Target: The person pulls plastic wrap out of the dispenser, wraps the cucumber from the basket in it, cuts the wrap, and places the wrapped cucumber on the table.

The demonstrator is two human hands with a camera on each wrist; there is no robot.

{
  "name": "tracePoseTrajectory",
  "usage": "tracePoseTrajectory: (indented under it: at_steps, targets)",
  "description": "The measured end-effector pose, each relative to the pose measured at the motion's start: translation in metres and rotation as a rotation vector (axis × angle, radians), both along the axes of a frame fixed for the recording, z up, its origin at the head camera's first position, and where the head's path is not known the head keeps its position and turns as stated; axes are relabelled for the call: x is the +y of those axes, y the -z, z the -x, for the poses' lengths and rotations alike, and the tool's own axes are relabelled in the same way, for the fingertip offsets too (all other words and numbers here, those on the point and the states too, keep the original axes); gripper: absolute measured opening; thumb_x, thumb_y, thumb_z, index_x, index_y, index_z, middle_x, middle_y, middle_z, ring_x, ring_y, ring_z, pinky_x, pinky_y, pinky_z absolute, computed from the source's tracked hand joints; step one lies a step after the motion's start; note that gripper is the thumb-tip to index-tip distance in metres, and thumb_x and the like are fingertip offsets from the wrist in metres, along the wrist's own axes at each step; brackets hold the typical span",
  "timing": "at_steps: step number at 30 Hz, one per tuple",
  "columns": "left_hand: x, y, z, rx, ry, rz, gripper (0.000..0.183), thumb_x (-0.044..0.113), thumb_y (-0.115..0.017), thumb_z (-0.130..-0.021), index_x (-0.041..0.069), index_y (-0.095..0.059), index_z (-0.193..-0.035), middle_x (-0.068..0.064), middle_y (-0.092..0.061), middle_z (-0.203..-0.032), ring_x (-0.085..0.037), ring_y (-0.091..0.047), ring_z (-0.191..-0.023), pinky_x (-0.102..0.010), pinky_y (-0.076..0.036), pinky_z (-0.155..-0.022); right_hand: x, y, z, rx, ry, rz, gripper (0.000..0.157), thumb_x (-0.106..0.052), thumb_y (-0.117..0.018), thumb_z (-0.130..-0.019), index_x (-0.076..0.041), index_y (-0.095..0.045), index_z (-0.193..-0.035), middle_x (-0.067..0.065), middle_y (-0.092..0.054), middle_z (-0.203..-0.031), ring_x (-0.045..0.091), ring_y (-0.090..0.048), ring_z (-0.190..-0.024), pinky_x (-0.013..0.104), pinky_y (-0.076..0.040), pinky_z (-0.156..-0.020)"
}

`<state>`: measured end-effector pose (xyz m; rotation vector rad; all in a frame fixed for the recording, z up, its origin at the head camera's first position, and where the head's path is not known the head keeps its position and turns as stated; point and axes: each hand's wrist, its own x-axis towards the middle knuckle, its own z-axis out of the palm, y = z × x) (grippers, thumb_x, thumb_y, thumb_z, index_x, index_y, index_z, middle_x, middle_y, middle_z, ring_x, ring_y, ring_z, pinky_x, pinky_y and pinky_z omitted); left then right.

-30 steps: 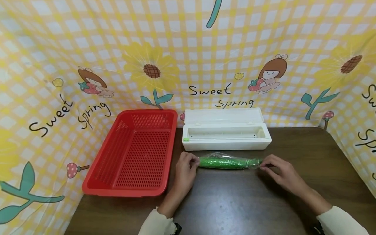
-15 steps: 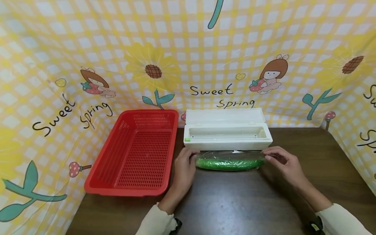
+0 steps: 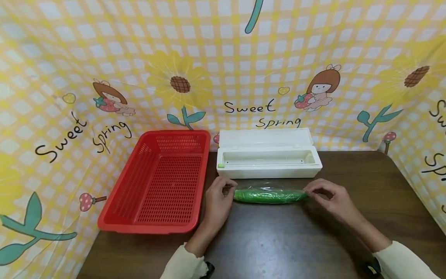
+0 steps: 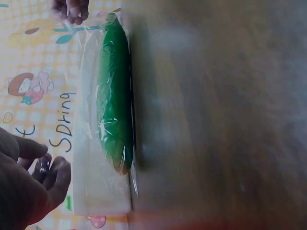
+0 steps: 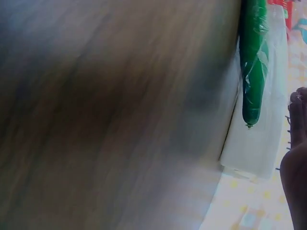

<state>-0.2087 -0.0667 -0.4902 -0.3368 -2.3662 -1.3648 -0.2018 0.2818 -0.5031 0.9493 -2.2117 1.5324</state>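
A green cucumber point(image 3: 270, 195) in clear plastic film point(image 3: 267, 186) lies crosswise between both hands, in front of a white box. At its left end my left hand point(image 3: 218, 197) pinches the film's edge; crumpled film shows between thumb and fingers in the left wrist view. My right hand point(image 3: 332, 197) pinches the film at the cucumber's other end, thumb and index finger together. A loose strip of film stands up along the far side of the cucumber. Only part of the right hand point(image 5: 296, 139) enters the right wrist view, at its right edge.
The long white box point(image 3: 268, 172) stands behind the cucumber with its lid point(image 3: 266, 137) tipped back and a small green piece point(image 3: 221, 166) on its front edge. A red perforated basket point(image 3: 205, 182) is to the left. Patterned cloth point(image 3: 244, 77) rises behind the brown table point(image 3: 265, 240).
Half a second ago the film was stretched up behind the cucumber toward the box. Now it is lower, and the right hand has shifted left and slightly nearer. The cucumber stays almost in place.
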Motion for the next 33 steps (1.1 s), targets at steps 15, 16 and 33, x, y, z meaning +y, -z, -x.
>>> tracePoseTrajectory:
  at_steps: [15,16,33]
  targets:
    - [-0.007,0.011,-0.010,0.133,0.341,0.792,0.016,0.001,-0.063,-0.085,0.012,-0.071,-0.094,0.002,-0.057,-0.089,-0.013,-0.055,-0.086,-0.025,-0.050,-0.070,0.007,0.012,-0.001,0.362,-0.141,-0.507,0.022,0.006,-0.069,-0.080,-0.014,-0.066,-0.088,-0.001,-0.064,-0.105,0.011,-0.063,-0.098,0.014,-0.038,-0.102]
    - [-0.006,0.011,-0.011,0.139,0.334,0.829,0.015,0.002,-0.063,-0.085,0.012,-0.071,-0.093,0.002,-0.055,-0.088,-0.013,-0.053,-0.086,-0.025,-0.049,-0.069,0.007,0.012,-0.001,0.371,-0.127,-0.536,0.016,0.001,-0.067,-0.085,-0.014,-0.067,-0.089,-0.001,-0.064,-0.106,0.011,-0.063,-0.098,0.015,-0.039,-0.102]
    - [0.001,0.009,-0.005,0.132,0.223,1.008,0.017,-0.008,-0.061,-0.076,0.008,-0.065,-0.070,-0.006,-0.056,-0.100,-0.022,-0.051,-0.095,-0.032,-0.051,-0.068,0.009,0.014,0.007,0.291,-0.048,-0.734,0.022,0.002,-0.067,-0.074,-0.017,-0.067,-0.086,-0.001,-0.061,-0.112,0.009,-0.056,-0.104,0.020,-0.048,-0.079]
